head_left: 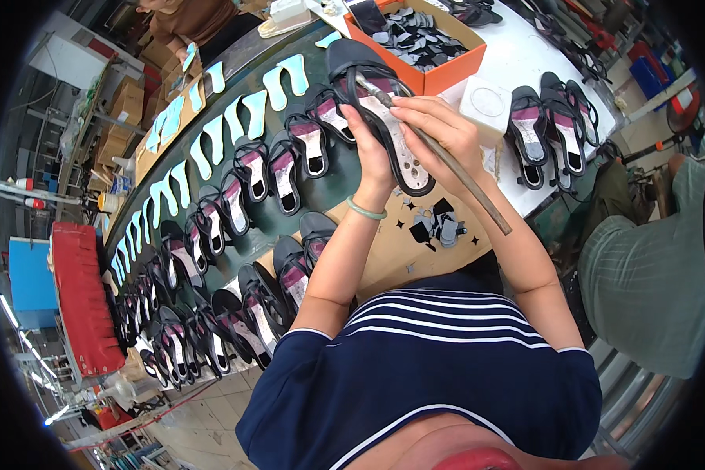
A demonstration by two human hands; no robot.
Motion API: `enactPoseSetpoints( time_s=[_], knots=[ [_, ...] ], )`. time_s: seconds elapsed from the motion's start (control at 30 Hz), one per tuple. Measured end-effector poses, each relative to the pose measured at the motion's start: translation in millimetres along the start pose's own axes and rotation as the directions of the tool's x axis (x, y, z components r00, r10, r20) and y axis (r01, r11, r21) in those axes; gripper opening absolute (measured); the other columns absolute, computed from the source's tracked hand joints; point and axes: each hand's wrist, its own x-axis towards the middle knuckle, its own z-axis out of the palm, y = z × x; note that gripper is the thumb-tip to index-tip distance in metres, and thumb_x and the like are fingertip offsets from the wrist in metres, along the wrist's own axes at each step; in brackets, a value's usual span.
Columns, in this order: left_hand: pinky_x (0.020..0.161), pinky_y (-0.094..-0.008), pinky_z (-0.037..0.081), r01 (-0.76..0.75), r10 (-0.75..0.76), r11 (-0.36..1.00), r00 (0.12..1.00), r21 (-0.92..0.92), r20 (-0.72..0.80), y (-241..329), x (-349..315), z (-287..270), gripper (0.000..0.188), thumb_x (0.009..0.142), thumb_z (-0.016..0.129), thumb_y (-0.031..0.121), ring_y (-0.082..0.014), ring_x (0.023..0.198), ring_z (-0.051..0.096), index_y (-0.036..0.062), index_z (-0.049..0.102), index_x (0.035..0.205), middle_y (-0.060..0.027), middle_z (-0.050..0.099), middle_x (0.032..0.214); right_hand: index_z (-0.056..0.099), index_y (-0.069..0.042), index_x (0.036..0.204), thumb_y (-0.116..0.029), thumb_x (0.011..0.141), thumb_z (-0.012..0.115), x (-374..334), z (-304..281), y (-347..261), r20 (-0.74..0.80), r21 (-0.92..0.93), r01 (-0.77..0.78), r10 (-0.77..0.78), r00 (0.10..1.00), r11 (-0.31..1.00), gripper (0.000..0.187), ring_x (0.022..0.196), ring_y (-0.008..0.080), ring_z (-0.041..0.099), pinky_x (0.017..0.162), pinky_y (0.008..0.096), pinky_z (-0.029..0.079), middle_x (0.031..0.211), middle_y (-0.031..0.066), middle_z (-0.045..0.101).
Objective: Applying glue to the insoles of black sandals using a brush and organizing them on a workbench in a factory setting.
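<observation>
My left hand [370,153] grips a black sandal [354,63] from its left side, holding it up over the bench. The sandal's inside is white and purple, with several small holes at the heel. In my right hand [445,129] is a brush [468,185] with a long wooden handle. Its tip sits inside the sandal near the straps. Beneath the hands, small black and grey pieces [440,225] lie scattered on a cardboard sheet [384,249].
An orange box [446,73] of dark cut pieces stands ahead, beside a white container [484,108]. More sandals [529,129] sit at the right; long rows of sandals [251,168] and pale blue strips [201,154] fill the left. One person [196,27] is across the bench, another [642,274] at my right.
</observation>
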Motion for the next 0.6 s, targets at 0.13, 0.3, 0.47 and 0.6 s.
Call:
enactPoseSetpoints(
  time_s=[0.13,0.3,0.47,0.6],
  knots=[
    [0.089,-0.0287,0.046,-0.030,0.035,0.996,0.998,0.085,-0.057,2,1,3,0.072,0.094,0.024,0.066,-0.0160,0.102,0.057,0.0057,0.051,0.123,-0.0052,0.058,0.114,0.067,0.003,0.097,0.005,0.074,0.065,0,-1,1,-0.021,-0.003,0.005,-0.005,1.000,1.000,0.024,0.093,0.0299,0.063,0.081,0.0355,0.051,0.102,0.0157,0.066],
    [0.096,-0.0313,0.042,-0.047,0.047,0.999,0.999,0.025,-0.006,1,0,-1,0.065,0.097,0.026,0.059,-0.0170,0.109,0.054,0.0062,0.046,0.129,-0.0058,0.055,0.122,0.068,0.001,0.097,0.004,0.070,0.067,-4,0,8,-0.059,-0.059,0.038,-0.041,0.997,0.998,0.027,0.093,0.0285,0.063,0.079,0.0347,0.053,0.100,0.0132,0.066],
    [0.099,-0.0331,0.042,-0.073,0.074,0.997,0.996,0.022,-0.045,1,3,-2,0.066,0.097,0.026,0.060,-0.0184,0.112,0.053,0.0065,0.044,0.131,-0.0067,0.054,0.124,0.068,0.001,0.096,0.003,0.070,0.067,-6,0,9,-0.062,-0.083,0.033,-0.038,0.997,0.996,0.026,0.093,0.0279,0.063,0.080,0.0349,0.052,0.100,0.0124,0.067],
    [0.098,-0.0336,0.043,-0.076,0.076,0.997,0.996,0.010,-0.042,-2,6,-14,0.068,0.096,0.026,0.062,-0.0184,0.111,0.054,0.0071,0.046,0.129,-0.0069,0.055,0.122,0.068,0.001,0.097,0.004,0.072,0.066,-7,-2,3,-0.042,-0.098,-0.001,-0.003,0.999,0.995,0.025,0.096,0.0288,0.062,0.084,0.0368,0.050,0.103,0.0129,0.067]
  ],
)
